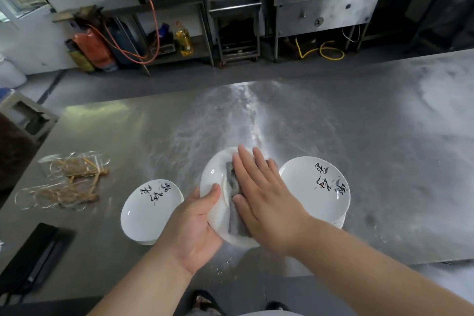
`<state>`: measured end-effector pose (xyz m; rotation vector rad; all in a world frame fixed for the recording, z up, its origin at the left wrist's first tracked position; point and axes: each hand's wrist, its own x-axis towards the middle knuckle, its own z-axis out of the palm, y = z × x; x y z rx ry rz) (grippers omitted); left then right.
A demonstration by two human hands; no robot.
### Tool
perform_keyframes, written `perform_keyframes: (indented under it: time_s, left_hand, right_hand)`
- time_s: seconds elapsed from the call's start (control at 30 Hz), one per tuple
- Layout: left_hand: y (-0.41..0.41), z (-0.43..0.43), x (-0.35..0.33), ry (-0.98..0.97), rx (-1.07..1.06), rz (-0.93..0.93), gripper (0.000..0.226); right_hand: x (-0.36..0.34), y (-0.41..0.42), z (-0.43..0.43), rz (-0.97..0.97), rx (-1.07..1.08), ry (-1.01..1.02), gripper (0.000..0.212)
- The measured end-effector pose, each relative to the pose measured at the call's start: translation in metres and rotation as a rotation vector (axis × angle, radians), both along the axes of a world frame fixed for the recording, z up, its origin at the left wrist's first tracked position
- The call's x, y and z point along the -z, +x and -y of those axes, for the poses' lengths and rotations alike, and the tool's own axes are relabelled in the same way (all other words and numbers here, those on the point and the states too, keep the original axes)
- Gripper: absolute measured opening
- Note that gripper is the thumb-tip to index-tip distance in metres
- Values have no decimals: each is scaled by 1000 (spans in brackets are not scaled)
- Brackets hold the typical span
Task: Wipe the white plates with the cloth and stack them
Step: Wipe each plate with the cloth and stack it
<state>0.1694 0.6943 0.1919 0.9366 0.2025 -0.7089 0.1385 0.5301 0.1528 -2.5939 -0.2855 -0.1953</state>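
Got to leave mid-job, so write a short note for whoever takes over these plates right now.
The left hand grips the plate by its rim, over the table.
The right hand presses the cloth flat on that plate.
The left stack and right stack sit either side of it.
Done: cannot tell which stack is wiped.
Left: finish this plate, stack it, then do any unwiped ones.

Left hand point(191, 223) grips the tilted round white ceramic plate point(218, 187) above the steel table point(333, 136), right hand point(259, 192) pressing a grey cloth point(234, 223) flat onto it, between two white plate stacks point(147, 215).
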Motion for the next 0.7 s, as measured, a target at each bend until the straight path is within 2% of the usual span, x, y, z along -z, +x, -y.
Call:
perform_keyframes:
  time_s: [0.07, 0.17, 0.2, 0.3, 0.37, 0.43, 0.5, 0.53, 0.6, 0.7]
  left_hand:
    - [-10, 3, 0, 37, 75, 26, 43]
    - [-14, 2, -7, 57, 137, 86, 38]
    - [-12, 0, -9, 54, 124, 98, 37]
    - [-4, -7, -13, 34, 54, 108, 34]
    - [0, -13, -13, 32, 37, 99, 35]
    - [-1, -17, -12, 41, 121, 105, 38]
    - [-3, -18, -11, 50, 246, 129, 46]
    - [-2, -20, -11, 38, 277, 140, 47]
    - [1, -25, -13, -29, 246, 163, 49]
    - [8, -27, -14, -88, 84, 176, 42]
  right_hand:
    - [-17, 21, 11, 67, -53, -29, 61]
    - [-44, 53, 31, -42, -65, 33, 44]
    - [-45, 57, 35, -100, -7, 125, 42]
    - [-33, 49, 37, -243, 340, 421, 40]
    - [-27, 30, 28, -188, 436, 358, 33]
    - [-35, 17, 23, -22, 278, 181, 36]
    - [-52, 24, 27, 30, 16, 36, 35]
    - [-59, 29, 29, 8, -33, 16, 32]
    - [-66, 38, 33, -52, 61, 131, 36]
    - [-45, 27, 27, -131, 464, 523, 42]
